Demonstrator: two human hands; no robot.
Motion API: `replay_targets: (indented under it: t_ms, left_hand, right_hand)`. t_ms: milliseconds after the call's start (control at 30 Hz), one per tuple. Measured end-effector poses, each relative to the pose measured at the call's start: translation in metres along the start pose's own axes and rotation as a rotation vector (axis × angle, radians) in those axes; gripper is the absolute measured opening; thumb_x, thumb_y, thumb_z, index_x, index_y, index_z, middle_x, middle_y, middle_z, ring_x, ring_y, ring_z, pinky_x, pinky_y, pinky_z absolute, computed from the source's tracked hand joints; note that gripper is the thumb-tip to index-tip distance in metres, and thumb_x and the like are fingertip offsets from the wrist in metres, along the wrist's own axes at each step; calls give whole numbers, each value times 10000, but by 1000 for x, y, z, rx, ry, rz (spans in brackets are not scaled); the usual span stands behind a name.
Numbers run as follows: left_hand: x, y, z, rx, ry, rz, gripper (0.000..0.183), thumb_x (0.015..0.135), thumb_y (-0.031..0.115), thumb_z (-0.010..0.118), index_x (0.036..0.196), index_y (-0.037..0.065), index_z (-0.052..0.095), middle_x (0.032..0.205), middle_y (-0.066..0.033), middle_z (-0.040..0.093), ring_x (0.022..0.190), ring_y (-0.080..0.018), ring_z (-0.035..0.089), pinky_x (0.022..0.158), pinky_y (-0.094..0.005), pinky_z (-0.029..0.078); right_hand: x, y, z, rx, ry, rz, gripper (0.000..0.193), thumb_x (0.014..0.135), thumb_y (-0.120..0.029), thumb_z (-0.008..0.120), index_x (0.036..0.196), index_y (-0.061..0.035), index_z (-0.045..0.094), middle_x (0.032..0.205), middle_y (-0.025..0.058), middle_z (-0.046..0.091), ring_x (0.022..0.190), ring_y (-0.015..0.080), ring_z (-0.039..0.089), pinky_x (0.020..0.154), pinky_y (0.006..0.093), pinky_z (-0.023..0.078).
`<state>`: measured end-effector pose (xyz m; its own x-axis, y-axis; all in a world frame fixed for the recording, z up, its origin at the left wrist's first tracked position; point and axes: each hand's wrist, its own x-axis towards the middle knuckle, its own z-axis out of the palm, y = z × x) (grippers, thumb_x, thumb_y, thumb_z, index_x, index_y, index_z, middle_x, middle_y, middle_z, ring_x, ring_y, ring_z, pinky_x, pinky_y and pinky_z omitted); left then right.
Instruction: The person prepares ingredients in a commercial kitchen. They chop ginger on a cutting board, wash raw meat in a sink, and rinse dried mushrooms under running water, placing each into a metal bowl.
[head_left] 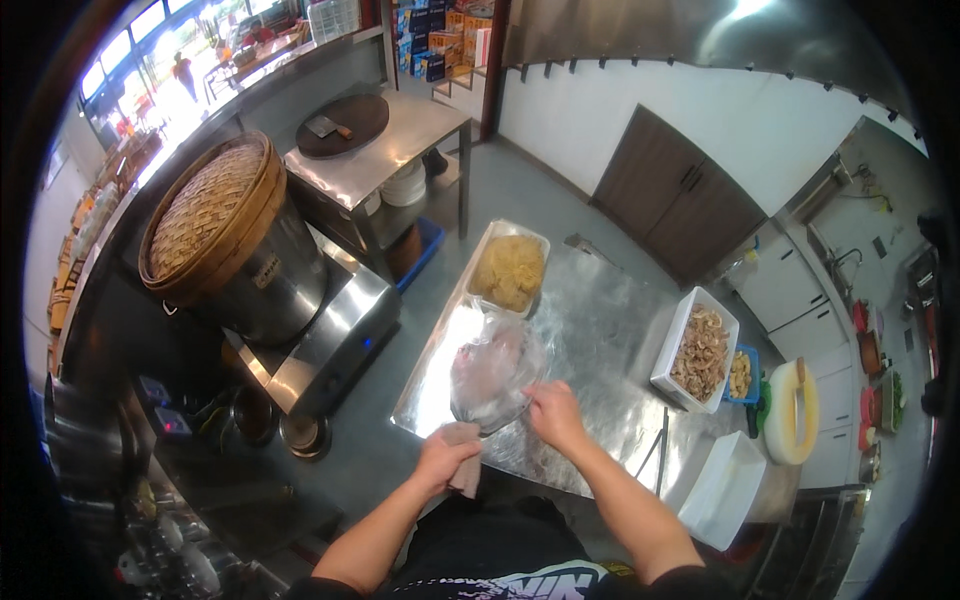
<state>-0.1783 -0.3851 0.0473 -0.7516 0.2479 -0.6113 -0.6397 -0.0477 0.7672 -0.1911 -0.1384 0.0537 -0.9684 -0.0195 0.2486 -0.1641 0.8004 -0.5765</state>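
A clear plastic sheet or bag (497,362) lies over something pinkish near the table's left front; what is beneath it is blurred by glare. My right hand (555,412) is closed, pinching the plastic at its right front edge. Close to the front edge of the metal table (590,350), my left hand (440,463) grips a folded brownish cloth (466,478). Just beyond the plastic stands a metal tray (545,240) filled with a yellowish, crumbly-looking food (508,272).
On the right stand a white tub of brownish sliced food (702,350), a blue basket (745,375), a white tub (725,485) and a knife (800,400) on a round board (785,440). Left are a bamboo-lidded steamer (220,230) and a cleaver (325,127) on a dark round board.
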Motion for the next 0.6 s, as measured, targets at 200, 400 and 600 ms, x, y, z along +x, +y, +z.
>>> replay_targets:
  t_ms: [200, 400, 600]
  left_hand:
    - [-13, 9, -36, 52, 168, 28, 416, 787, 22, 774, 1179, -12, 638, 1073, -107, 698, 958, -205, 673, 837, -336, 546]
    - [-38, -20, -41, 12, 293, -48, 423, 772, 54, 792, 1165, -10, 649, 1077, -111, 702, 977, -221, 674, 845, -347, 547]
    - [-47, -38, -34, 26, 358, 0, 466, 761, 118, 829, 1180, 8, 657, 1083, -99, 712, 993, -213, 675, 877, -352, 548]
  right_hand:
    - [63, 27, 45, -448, -139, -382, 208, 806, -149, 609, 989, -98, 693, 1036, 57, 650, 984, 304, 577, 840, 443, 445]
    - [79, 46, 37, -571, -272, -634, 153, 793, -195, 606, 760, -107, 727, 876, 41, 652, 980, 267, 556, 858, 433, 425]
    - [105, 49, 24, -544, -334, -961, 166, 753, -223, 614, 670, -110, 704, 783, 47, 636, 922, 260, 554, 858, 427, 432]
